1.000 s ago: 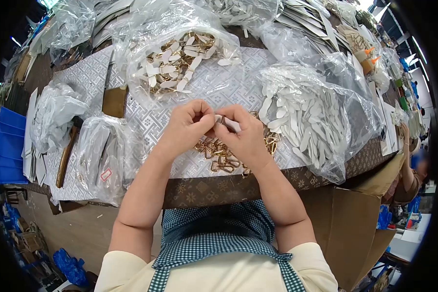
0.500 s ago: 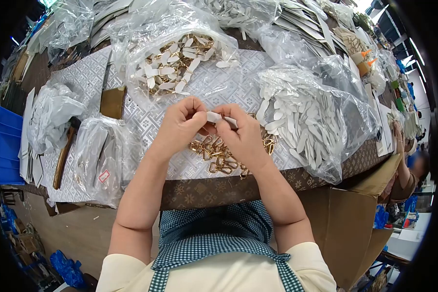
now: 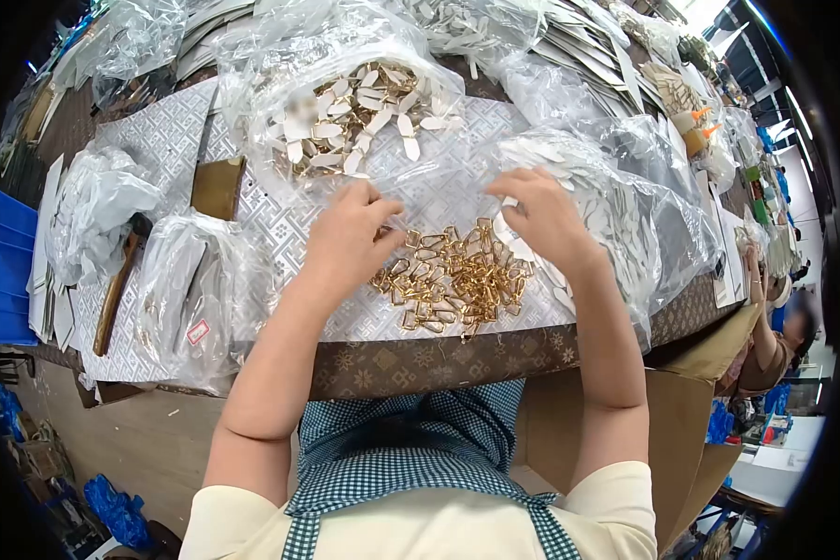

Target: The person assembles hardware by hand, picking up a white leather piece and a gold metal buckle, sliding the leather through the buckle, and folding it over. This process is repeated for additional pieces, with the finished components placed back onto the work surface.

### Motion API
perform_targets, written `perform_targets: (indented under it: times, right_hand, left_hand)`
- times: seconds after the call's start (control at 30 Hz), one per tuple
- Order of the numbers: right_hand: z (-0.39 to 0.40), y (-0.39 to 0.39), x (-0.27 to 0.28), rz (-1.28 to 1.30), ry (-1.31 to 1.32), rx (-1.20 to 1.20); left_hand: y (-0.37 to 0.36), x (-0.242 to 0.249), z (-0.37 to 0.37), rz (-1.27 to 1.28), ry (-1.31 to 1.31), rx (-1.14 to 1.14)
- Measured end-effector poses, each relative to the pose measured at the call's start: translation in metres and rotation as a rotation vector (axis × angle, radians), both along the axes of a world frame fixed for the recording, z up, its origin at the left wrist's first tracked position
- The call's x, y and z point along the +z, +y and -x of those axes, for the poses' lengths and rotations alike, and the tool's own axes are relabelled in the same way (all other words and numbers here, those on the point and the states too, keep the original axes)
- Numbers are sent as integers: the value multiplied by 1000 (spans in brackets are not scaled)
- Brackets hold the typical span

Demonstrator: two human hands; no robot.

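My left hand [image 3: 350, 233] hovers by the left edge of a heap of gold metal clasps [image 3: 476, 280], thumb and fingers apart, with nothing visible in it. My right hand [image 3: 546, 219] is over the near left edge of a pile of white strap pieces [image 3: 607, 219] in clear plastic; its fingers are spread and hold nothing visible. Beyond my left hand, an open clear bag [image 3: 252, 93] holds white pieces joined to gold clasps [image 3: 378, 117]. One such white piece [image 3: 408, 136] lies at the right of that heap.
At the left are a wooden-handled tool [image 3: 117, 294], a wrapped plastic bundle [image 3: 191, 299] and a blue bin [image 3: 7, 271]. A cardboard box [image 3: 625, 439] stands below the table's right edge. Glue bottles [image 3: 695, 131] are at the far right, where another person [image 3: 770, 341] is visible.
My hands have moved apart, the right one toward the white pieces. The white piece held between them is gone from my fingers, and another white piece shows on the bagged heap.
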State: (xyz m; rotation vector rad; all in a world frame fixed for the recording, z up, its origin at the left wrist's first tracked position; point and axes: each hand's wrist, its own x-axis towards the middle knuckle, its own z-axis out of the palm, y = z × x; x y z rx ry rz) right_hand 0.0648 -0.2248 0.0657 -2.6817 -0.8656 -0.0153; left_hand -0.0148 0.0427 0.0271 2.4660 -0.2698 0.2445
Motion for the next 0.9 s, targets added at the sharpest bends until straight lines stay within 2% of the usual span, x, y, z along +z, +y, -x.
perform_targets:
  times: [0.07,0.2,0.37,0.47,0.5,0.6,0.63,0.7,0.9]
  right_hand:
    - [9,-13,-20,19,-131,60]
    - [16,-22,-22,-58,-98,32]
    - [19,-13,-13,-159,-168,70]
    - [31,13,-10,-498,34,-116]
    - [38,25,-7,-657,190,-169]
    - [44,49,-13,-979,618,-157]
    - [48,57,-15,-1060,670,-132]
    - [52,67,-24,-1155,727,-205]
    - [57,61,-30,-1245,890,-191]
  left_hand:
    - [0,2,2,-22,14,-1]
    - [2,5,1,-27,103,-14]
    - [3,2,-1,-24,44,-51]
    - [1,3,-2,69,78,-6]
    - [0,4,-3,111,99,17]
    - [-2,8,-4,580,235,106]
    - [-2,11,-5,702,266,86]
    - [1,18,-4,947,326,48]
    - [-2,14,-2,1021,261,-131]
